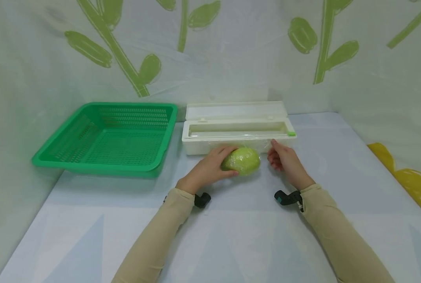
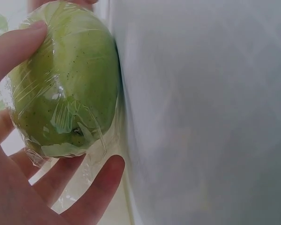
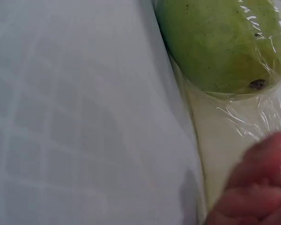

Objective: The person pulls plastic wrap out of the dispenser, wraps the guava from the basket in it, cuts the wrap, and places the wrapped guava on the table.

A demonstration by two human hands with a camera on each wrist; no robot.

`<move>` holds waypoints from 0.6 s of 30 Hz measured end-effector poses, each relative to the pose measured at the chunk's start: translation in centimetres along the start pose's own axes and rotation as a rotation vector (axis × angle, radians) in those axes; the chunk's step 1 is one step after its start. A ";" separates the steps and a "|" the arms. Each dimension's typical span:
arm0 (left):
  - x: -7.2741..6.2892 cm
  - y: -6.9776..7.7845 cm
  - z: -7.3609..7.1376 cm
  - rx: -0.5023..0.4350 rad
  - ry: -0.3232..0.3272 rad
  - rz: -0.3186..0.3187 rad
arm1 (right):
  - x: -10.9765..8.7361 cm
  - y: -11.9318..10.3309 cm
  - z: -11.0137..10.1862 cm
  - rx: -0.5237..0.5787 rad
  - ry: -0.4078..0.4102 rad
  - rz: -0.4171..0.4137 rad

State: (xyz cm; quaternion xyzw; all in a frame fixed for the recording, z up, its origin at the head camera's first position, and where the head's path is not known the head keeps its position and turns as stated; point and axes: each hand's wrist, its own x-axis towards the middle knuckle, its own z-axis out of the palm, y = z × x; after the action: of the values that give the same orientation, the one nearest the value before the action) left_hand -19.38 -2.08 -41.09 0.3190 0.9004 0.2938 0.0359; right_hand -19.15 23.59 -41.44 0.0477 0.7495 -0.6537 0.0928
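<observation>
A green mango (image 1: 245, 161), covered in clear plastic wrap (image 2: 61, 110), rests on the table in front of the white wrap dispenser box (image 1: 238, 147). My left hand (image 1: 212, 165) grips it from the left, thumb on the near side and fingers round the far side. Just right of the fruit is my right hand (image 1: 284, 159), its fingers curled and thumb raised near the box's front. In the right wrist view, loose film stretches from the mango (image 3: 220, 51) toward the blurred right fingers (image 3: 253, 187), which appear to pinch it.
A green plastic basket (image 1: 150, 168) stands to the left on the white table (image 1: 231, 236). The dispenser's lid (image 1: 235, 110) is raised at the back, and a light green slider (image 1: 291, 133) sits at its right end. A patterned curtain (image 1: 238, 70) hangs behind.
</observation>
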 end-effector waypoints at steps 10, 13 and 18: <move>0.2 -0.3 0.2 -0.013 0.018 0.013 | 0.6 0.6 -0.1 0.019 -0.201 0.045; 0.2 -0.4 0.3 -0.014 0.018 0.011 | 0.6 0.7 0.2 0.173 -0.240 0.068; 0.2 -0.4 0.3 -0.016 0.022 0.017 | 0.7 1.1 0.6 0.482 -0.307 0.093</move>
State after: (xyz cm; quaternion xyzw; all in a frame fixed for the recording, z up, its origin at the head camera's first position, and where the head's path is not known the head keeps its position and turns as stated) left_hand -19.68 -2.02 -41.51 0.3229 0.8956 0.3049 0.0259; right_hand -19.54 23.11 -42.69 0.0031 0.5468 -0.8074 0.2213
